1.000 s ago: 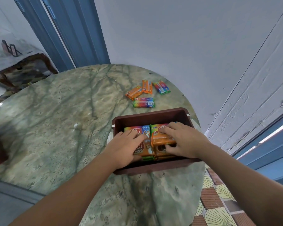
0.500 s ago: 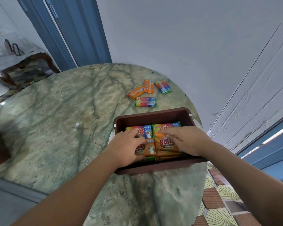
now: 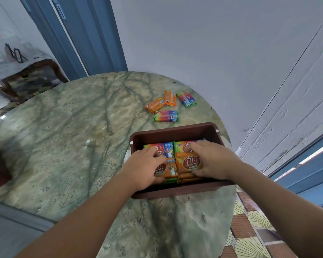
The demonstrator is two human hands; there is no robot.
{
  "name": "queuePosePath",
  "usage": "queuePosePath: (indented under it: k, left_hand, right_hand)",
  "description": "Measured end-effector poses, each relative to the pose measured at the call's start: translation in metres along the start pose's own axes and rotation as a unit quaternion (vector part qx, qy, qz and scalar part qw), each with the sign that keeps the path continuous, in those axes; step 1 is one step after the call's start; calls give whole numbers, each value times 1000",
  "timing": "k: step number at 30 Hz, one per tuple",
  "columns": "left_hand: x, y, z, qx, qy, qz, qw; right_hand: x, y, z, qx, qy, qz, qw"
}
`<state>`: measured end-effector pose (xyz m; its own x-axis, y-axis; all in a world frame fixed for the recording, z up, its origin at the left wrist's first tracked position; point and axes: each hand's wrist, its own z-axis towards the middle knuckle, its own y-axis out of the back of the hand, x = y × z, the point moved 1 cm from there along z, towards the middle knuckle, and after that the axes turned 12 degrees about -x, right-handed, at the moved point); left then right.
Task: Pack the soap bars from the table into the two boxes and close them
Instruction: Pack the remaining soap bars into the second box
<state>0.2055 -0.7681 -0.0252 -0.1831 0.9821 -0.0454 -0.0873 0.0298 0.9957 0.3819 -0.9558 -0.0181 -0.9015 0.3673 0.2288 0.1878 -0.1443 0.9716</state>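
Now both hands are inside the brown box [image 3: 175, 130], right hand [image 3: 211, 160] grasping an orange soap bar [image 3: 189, 162], left hand [image 3: 145, 168] pressing its neighbour; four loose bars [image 3: 166, 116] lie beyond the box, well apart from either grip.

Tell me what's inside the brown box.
Wrapped soap bars fill the brown box, orange and rainbow. Left hand and right hand cover some; lower layers are hidden.

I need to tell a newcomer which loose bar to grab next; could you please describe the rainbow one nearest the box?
On the marble table, four loose bars lie beyond the brown box. The rainbow bar lies nearest the box, apart from the others.
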Motion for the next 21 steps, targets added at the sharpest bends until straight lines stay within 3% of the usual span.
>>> queuePosePath:
  k: [11, 15, 18, 21]
  left_hand:
    - [1, -1, -1, -7, -3, 9, 1000]
    - [-4, 4, -7, -100, 20, -7, 995]
    - [-8, 6, -9, -177, 96, 19, 979]
    - [1, 3, -3, -135, 273, -52, 951]
  right_hand:
    - [-2, -8, -1, 8, 43, -63, 997]
    - [0, -3, -1, -68, 10, -7, 998]
    - [-5, -1, 1, -158, -54, 37, 985]
    - [-7, -3, 4, -170, -77, 21, 982]
